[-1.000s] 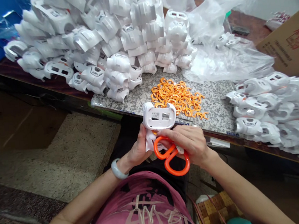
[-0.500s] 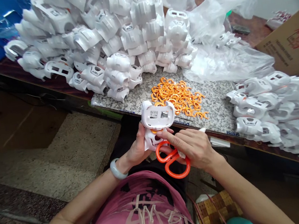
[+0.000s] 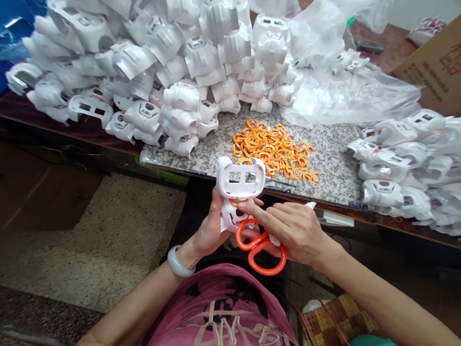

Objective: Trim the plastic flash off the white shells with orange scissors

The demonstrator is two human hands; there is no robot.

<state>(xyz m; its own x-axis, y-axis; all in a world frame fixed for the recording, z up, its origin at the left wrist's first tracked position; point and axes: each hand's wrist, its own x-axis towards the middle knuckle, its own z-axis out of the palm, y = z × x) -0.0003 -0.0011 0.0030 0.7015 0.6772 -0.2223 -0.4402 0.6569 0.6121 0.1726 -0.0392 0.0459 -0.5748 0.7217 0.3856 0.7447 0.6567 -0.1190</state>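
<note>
My left hand [image 3: 208,228] is closed around a white plastic housing [image 3: 241,179] with two rectangular windows, held above my lap at the table edge. A small orange clip [image 3: 235,202] shows in the housing's narrow middle. My right hand [image 3: 297,229] is wrapped round a pair of scissors with orange handles [image 3: 261,263]; the blades are hidden under the palm. Its index finger reaches out and presses on the housing beside the orange clip. Just beyond the housing, a loose pile of orange clips [image 3: 272,151] lies on the speckled board [image 3: 334,172].
A tall heap of white housings [image 3: 176,62] covers the left and back of the table. More are stacked at the right [image 3: 396,165]. Clear plastic bags [image 3: 345,87] and a cardboard box [image 3: 447,65] lie behind. Below stands a woven basket [image 3: 335,325].
Both hands, with the housing and scissors, have shifted slightly to the left. The right index finger still presses on the housing near the clip.
</note>
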